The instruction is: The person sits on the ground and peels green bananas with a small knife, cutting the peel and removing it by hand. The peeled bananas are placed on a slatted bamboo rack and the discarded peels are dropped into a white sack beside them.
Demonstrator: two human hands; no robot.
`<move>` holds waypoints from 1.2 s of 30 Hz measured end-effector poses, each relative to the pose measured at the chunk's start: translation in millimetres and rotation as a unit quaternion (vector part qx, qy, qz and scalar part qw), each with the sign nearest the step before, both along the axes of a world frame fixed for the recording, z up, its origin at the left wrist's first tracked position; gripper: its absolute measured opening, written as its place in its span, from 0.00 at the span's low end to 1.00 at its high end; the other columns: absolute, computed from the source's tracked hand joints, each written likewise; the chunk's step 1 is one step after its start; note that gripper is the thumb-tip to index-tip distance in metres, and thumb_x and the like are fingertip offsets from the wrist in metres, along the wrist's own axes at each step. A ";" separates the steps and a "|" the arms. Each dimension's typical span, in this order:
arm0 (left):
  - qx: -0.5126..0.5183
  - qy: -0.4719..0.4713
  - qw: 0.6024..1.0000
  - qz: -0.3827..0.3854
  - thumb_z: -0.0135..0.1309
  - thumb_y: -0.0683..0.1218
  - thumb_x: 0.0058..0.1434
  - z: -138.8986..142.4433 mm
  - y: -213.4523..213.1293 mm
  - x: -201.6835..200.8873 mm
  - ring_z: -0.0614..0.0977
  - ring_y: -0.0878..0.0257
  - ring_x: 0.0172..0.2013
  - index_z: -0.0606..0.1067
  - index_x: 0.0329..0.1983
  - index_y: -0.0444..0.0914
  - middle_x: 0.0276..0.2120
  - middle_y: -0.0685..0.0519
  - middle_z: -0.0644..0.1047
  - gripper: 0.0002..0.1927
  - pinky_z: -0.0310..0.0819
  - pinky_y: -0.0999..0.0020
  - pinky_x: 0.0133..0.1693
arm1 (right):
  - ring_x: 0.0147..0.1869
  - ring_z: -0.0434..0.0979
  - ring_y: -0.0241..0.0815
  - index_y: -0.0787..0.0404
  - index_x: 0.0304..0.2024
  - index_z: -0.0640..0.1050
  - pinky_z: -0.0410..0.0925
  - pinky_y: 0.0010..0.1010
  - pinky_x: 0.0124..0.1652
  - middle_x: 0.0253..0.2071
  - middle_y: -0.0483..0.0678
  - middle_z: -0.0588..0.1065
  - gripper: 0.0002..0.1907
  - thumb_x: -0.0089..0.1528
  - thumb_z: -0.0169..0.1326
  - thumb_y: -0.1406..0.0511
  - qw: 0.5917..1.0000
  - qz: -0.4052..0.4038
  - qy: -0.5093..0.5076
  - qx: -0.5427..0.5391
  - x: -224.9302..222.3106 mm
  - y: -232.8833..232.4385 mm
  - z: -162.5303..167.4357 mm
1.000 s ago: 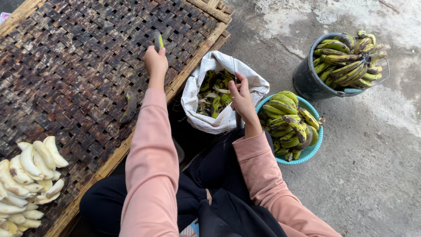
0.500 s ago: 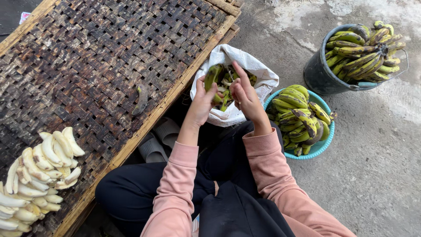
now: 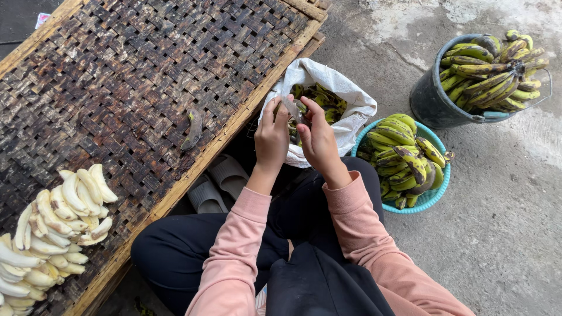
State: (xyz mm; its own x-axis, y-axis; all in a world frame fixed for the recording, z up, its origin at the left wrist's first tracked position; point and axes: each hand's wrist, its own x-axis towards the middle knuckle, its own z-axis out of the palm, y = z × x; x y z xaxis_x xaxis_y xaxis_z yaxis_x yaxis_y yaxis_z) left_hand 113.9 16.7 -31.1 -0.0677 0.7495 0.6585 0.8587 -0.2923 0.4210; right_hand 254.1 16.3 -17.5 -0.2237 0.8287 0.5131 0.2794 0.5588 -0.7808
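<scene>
Here, the person sits on the ground with both hands held up close together over a white bag [image 3: 345, 93]. The left hand [image 3: 271, 136] has its fingers curled round a small thing at the mouth of the bag. The right hand [image 3: 319, 137] is curled on the same thing from the other side. It looks like a banana [image 3: 291, 110] with its peel partly off, but it is mostly hidden by the fingers, so I cannot tell for sure.

The white bag is full of green peels and sits just in front of the hands. To its right is a blue basket [image 3: 436, 193] heaped with green and yellow bananas. Farther off, at the top right, a dark bucket [image 3: 430, 102] holds more bananas.

On the left is a big woven bamboo tray [image 3: 117, 76] with a wooden rim. A pile of peeled white bananas [image 3: 52, 228] lies on its near corner. One dark peel [image 3: 193, 129] lies alone in the middle of the tray. A pair of grey slippers [image 3: 216, 184] sits beside the tray, near the person's knee.
</scene>
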 end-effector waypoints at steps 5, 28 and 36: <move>0.076 0.025 0.997 0.016 0.56 0.38 0.68 -4.2 0.4 7.2 0.80 0.48 0.58 0.74 0.64 0.44 0.57 0.46 0.74 0.21 0.81 0.56 0.57 | 0.38 0.71 0.37 0.65 0.63 0.65 0.66 0.26 0.38 0.36 0.46 0.71 0.26 0.76 0.40 0.50 0.993 -0.036 0.098 -0.055 -11.4 2.8 -10.3; 0.105 -0.751 0.626 -0.180 0.46 0.42 0.74 -37.0 42.4 -55.7 0.72 0.58 0.65 0.65 0.64 0.45 0.64 0.53 0.71 0.17 0.78 0.49 0.61 | 0.24 0.61 0.32 0.62 0.47 0.62 0.55 0.19 0.16 0.30 0.51 0.67 0.28 0.73 0.37 0.43 0.659 0.147 0.422 -0.605 20.7 55.9 -55.5; 0.087 -0.776 0.605 -0.157 0.50 0.35 0.71 -34.3 35.5 -82.6 0.73 0.55 0.64 0.54 0.72 0.48 0.64 0.47 0.68 0.31 0.75 0.52 0.64 | 0.20 0.63 0.31 0.53 0.66 0.51 0.61 0.26 0.17 0.30 0.43 0.67 0.32 0.66 0.46 0.50 0.889 -0.006 0.114 -0.444 -1.7 50.1 -30.2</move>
